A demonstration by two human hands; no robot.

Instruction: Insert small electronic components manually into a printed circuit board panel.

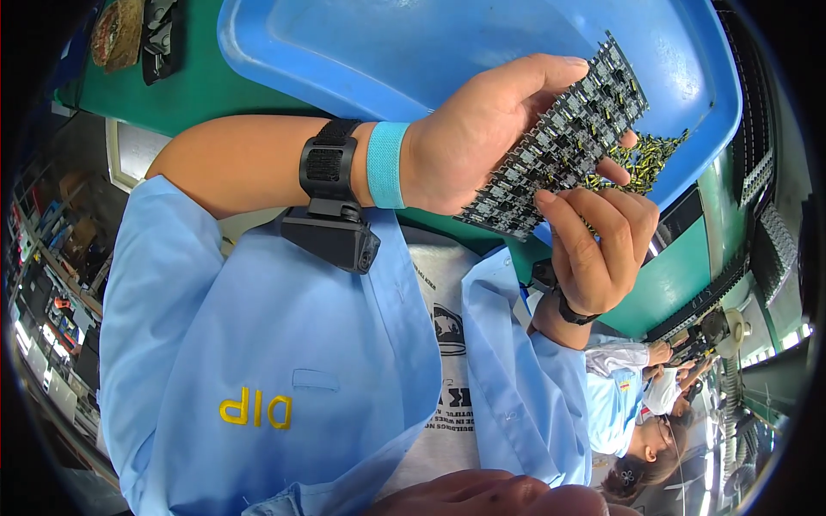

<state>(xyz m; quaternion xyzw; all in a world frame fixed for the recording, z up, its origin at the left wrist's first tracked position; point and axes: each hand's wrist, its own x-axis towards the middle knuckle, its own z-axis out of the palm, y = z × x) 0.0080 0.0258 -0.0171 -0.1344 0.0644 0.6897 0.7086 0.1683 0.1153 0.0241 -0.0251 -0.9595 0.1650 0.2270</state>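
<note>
— Table (215, 95) top is green, and a big blue tray (344, 52) sits on it, mostly bare, with a small pile of yellow bits (650, 159) near its rim.

— Where is the board?

— Above the tray. The dark board (564, 142) slants, long side running up to the right. The left hand (482, 129) clamps its edge; the right hand (602, 241) pinches its lower side.

— Anyone else?

— Other workers (637, 404) sit well apart.
</note>
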